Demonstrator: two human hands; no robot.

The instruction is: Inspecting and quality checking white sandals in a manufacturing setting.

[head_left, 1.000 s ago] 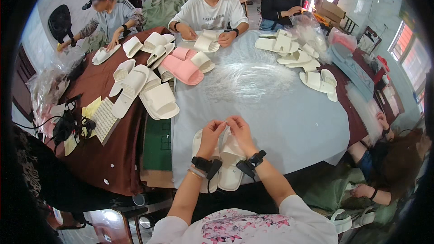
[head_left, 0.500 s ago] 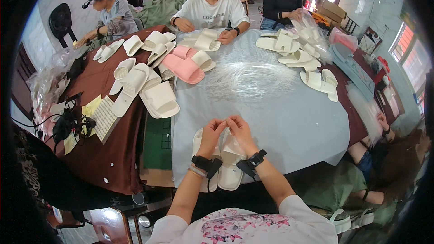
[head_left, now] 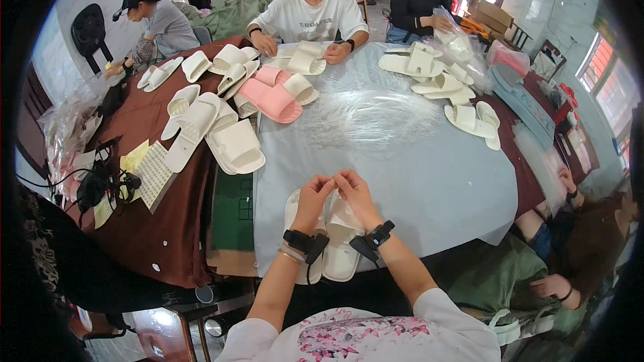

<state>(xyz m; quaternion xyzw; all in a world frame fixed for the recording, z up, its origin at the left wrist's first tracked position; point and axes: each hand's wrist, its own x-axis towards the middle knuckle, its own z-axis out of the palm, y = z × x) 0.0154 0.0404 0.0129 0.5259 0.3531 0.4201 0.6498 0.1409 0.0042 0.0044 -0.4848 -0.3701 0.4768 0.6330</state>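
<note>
A pair of cream slippers lies side by side at the near edge of the grey-covered table: the left slipper (head_left: 293, 209) and the right slipper (head_left: 341, 265). My left hand (head_left: 312, 200) and my right hand (head_left: 357, 198) meet above their far ends, fingertips pinched together and nearly touching. Whatever sits between the fingertips is too small or too thin to make out. Both wrists carry black strapped devices and partly cover the slippers. Beyond my hands, a loose heap of clear thin strands (head_left: 376, 117) spreads across the table.
Several cream slippers (head_left: 194, 127) and a pink slipper (head_left: 272, 100) pile up at the left; more cream slippers (head_left: 469, 121) lie at the right. Yellow sheets (head_left: 136, 159) and black cables (head_left: 100, 188) rest on the brown cloth (head_left: 181, 228). Co-workers sit around the table.
My hands stay pinched in almost the same place. The co-worker at far left has leaned forward and down, and the person at lower right has moved a hand.
</note>
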